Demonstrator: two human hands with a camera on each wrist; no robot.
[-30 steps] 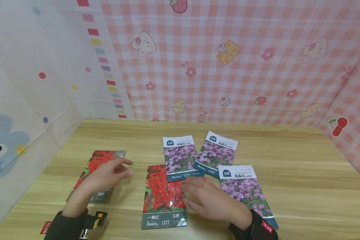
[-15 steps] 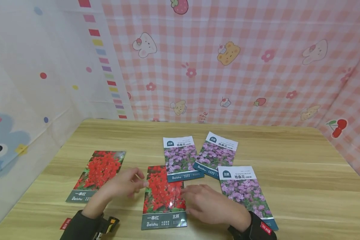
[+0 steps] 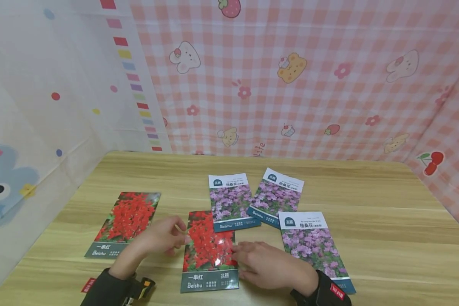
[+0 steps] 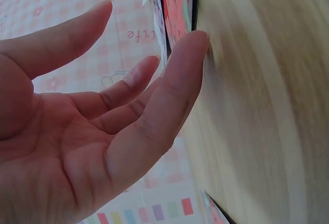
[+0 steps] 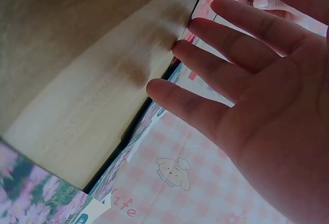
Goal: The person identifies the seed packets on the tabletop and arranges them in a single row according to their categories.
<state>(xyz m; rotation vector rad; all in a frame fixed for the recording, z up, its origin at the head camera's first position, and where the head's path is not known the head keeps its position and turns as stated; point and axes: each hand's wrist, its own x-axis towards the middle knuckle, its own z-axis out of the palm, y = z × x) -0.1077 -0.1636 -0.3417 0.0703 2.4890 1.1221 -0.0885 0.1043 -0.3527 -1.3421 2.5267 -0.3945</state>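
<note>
In the head view a red-flower seed packet (image 3: 210, 255) lies flat between my hands, face up, its dark label band toward me. My left hand (image 3: 163, 238) is at its left edge, fingers loosely bent and thumb apart. Seen from the left wrist, one finger of the left hand (image 4: 97, 131) reaches the edge of the red packet (image 4: 176, 8). At the right edge sits my right hand (image 3: 265, 263). The right wrist view has the right hand (image 5: 267, 80) with straight, spread fingers, tips along the packet edge. A purple-flower packet (image 3: 231, 199) overlaps the red one's upper right corner.
Another red-flower packet (image 3: 128, 221) lies to the left, partly behind the left wrist. Two more purple-flower packets, one tilted (image 3: 277, 195) and one nearer (image 3: 313, 244), lie to the right. Patterned cloth (image 3: 260, 106) hangs behind the wooden table (image 3: 390, 229).
My left hand has moved right, off the left red-flower packet to the middle one's left edge. My right hand has shifted slightly downward along its right edge. The packets lie where they were.
</note>
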